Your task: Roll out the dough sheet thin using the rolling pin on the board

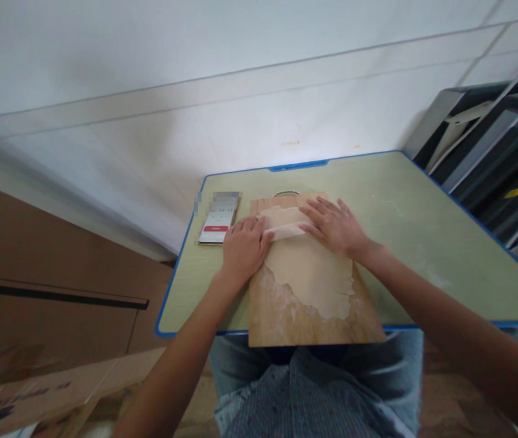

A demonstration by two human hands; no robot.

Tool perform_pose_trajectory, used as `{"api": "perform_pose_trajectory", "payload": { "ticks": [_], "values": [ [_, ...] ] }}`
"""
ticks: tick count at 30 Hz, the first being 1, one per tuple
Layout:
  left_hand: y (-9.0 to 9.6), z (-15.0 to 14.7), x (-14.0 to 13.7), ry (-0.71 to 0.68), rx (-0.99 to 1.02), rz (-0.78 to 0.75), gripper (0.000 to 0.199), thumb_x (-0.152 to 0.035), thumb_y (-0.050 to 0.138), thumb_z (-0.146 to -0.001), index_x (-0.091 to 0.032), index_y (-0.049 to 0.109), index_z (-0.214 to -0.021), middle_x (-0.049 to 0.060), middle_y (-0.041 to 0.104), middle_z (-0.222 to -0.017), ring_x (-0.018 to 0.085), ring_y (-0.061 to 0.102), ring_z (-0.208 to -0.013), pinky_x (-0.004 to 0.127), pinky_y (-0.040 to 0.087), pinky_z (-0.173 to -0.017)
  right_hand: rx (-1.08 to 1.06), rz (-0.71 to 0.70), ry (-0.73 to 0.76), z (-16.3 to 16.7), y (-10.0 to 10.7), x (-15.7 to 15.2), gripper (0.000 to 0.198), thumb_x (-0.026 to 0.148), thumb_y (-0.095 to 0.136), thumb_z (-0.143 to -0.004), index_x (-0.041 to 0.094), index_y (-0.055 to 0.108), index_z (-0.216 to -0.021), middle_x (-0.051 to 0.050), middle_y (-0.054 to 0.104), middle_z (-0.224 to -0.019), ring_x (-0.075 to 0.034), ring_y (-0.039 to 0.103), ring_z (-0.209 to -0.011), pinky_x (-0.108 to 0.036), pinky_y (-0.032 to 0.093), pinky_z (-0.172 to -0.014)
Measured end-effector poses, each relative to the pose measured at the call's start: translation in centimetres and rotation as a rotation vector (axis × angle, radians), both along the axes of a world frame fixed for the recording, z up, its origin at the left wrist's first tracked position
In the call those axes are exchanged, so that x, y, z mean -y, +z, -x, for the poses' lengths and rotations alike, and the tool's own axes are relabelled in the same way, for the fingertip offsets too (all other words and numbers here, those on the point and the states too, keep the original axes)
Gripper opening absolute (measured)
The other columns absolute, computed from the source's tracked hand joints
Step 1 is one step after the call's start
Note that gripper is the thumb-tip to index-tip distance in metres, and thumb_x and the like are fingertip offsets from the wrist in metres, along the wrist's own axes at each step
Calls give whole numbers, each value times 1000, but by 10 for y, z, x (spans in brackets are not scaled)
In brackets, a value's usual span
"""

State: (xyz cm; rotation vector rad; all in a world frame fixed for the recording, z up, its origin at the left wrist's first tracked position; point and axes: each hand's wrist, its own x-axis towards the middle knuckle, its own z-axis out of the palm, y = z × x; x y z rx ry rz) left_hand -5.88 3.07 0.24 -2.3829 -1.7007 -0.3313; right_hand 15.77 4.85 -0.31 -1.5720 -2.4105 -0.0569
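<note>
The dough sheet [314, 274] lies on the wooden board [281, 325], a pale strip's [289, 232] long axis running crosswise of the board between left hand [246, 243] and right hand [334, 226], whose grip cannot be told.

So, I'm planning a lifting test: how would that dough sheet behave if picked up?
The dough sheet would probably droop, since its near part looks thin and flat on the wooden board. It might tear at its ragged edge. The whitish dusting beside it could help it slide.
</note>
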Motion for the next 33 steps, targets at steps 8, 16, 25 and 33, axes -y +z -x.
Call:
{"api": "perform_pose_trajectory", "payload": {
  "ticks": [8, 16, 25, 33],
  "values": [
    [10, -5, -52, 80, 13, 56, 46, -38, 24, -97, -16, 63, -108, 12, 66, -109, 26, 59, -104, 35, 47, -79, -20, 109, -186, 19, 11, -51, 45, 37, 30, -95, 18, 57, -126, -12, 58, -130, -28, 54, -118, -49, 35, -102],
    [10, -9, -105, 200, 32, 154, 56, -44, 21, -95, -15, 69, -101, 14, 69, -106, 27, 63, -98, 38, 49, -78, -62, 164, -386, 22, 12, -95, 44, 30, 37, -88, 14, 59, -122, -18, 67, -110, -31, 63, -100, -47, 44, -88],
    [11, -12, -124, 228, 2, 230, 52, -41, 24, -94, -15, 69, -100, 15, 69, -105, 28, 65, -97, 38, 50, -78, -97, 194, -346, 21, 10, -118, 43, 21, 38, -85, 11, 57, -123, -18, 62, -120, -29, 58, -107, -39, 46, -87],
    [13, -10, -82, 75, -66, 155, 52, -40, 20, -98, -16, 66, -102, 13, 68, -108, 24, 60, -107, 35, 47, -86, 9, 136, -181, 18, 14, -79, 41, 32, 27, -95, 17, 63, -109, -13, 63, -118, -27, 58, -108, -38, 45, -87]
  ]
}}
